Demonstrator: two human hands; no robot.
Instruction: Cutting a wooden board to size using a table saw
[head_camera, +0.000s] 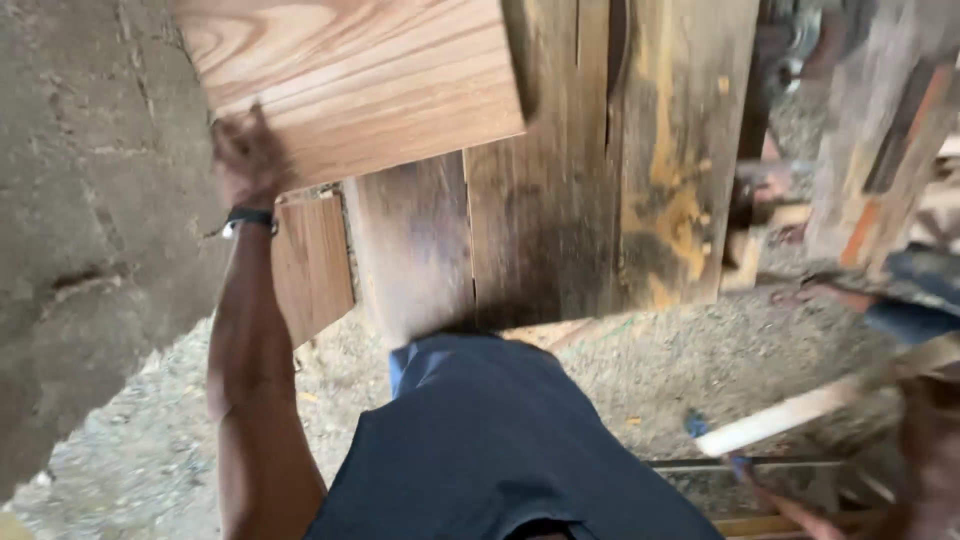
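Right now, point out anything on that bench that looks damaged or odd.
The dark workbench top is split by a long crack and blotched with yellow stains. The left hand grips a clean wooden board lying tilted across it.

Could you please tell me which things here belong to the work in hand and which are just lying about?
In hand:
left hand
light wooden board
dark workbench

Lying about:
small board
pale wooden stick
sawdust on the ground
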